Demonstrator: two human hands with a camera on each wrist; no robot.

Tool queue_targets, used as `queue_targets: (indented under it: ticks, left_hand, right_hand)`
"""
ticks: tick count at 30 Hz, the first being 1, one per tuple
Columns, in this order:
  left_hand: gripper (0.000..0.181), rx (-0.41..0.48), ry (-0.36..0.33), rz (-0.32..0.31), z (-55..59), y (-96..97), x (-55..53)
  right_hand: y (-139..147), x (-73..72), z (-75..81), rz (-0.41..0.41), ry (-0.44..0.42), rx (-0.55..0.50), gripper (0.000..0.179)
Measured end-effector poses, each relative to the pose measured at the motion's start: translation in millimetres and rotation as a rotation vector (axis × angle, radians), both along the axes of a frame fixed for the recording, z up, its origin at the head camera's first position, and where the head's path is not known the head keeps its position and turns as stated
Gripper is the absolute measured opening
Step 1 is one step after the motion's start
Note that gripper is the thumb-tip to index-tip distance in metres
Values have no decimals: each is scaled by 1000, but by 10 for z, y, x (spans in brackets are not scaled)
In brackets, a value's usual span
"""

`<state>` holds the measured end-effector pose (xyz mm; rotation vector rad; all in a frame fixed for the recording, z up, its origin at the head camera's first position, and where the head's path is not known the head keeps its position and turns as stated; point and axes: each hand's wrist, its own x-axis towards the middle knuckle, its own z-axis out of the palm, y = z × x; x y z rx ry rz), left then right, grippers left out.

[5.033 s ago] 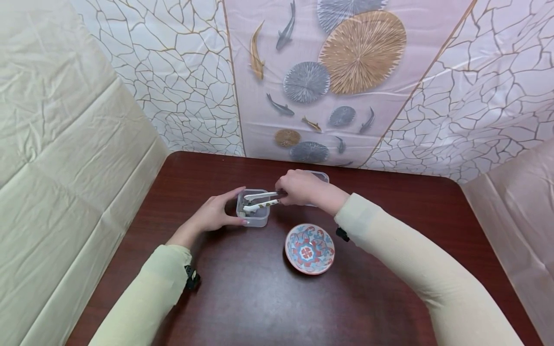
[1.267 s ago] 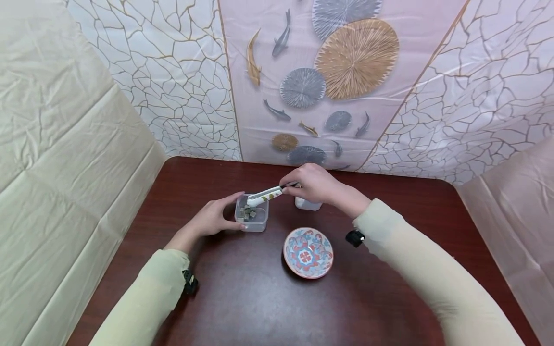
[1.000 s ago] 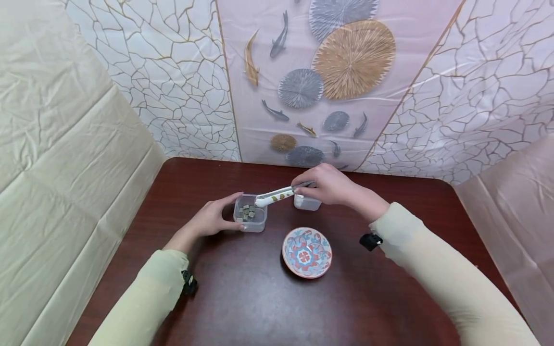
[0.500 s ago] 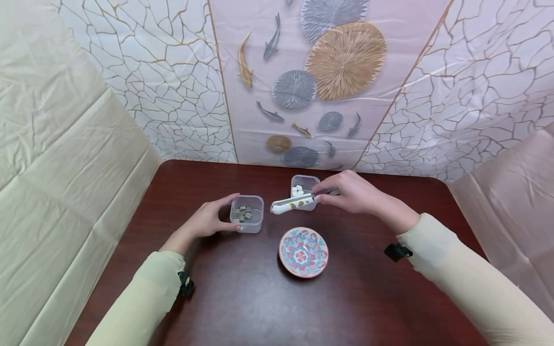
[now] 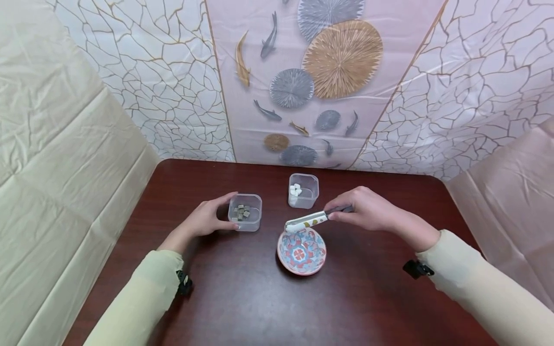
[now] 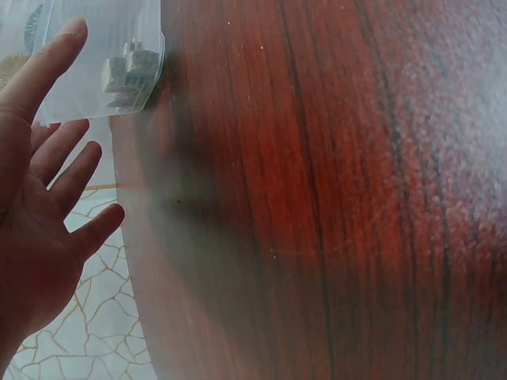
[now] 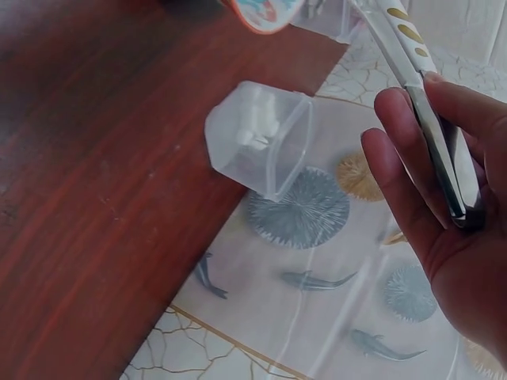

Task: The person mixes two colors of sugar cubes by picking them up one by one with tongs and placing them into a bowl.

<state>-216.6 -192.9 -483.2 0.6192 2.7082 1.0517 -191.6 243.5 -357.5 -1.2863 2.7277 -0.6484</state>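
My left hand (image 5: 205, 218) holds a clear square plastic container (image 5: 252, 225) by its left side, thumb in front and a finger behind. Several grey-brown cubes (image 5: 241, 212) lie inside it. In the left wrist view the thumb is against the container wall (image 6: 87, 95) and the other fingers are spread. My right hand (image 5: 363, 209) grips metal tongs (image 5: 308, 221) with white, gold-patterned arms, pressed together. Their tips are over the far left rim of a red-and-blue patterned bowl (image 5: 301, 254); I cannot tell what is between them. The right wrist view shows the tongs' steel handle (image 7: 444, 154) across the fingers.
A second clear container (image 5: 308, 202) with several white pieces (image 5: 295, 190) stands behind the bowl. Everything sits on a dark red-brown wooden table (image 5: 242, 298). A patterned cloth (image 5: 285, 115) hangs at the table's back edge, with cream cloth (image 5: 56, 158) on the left.
The tongs, spread inside the left container earlier, have come together, lifted out and moved right and nearer to me, over the bowl. The left hand still holds its container.
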Motion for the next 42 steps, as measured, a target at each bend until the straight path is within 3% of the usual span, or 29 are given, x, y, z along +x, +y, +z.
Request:
queue_targets:
  ticks: [21, 29, 42]
  left_hand:
    - [97, -8, 6, 0, -5, 1, -4]
    - [97, -5, 8, -3, -13, -4, -15]
    - [97, -3, -15, 0, 8, 0, 3]
  right_hand:
    - [-6, 42, -199, 73, -54, 88, 14]
    - [-21, 45, -144, 52, -90, 110, 18]
    - [-85, -51, 87, 19, -5, 64, 20]
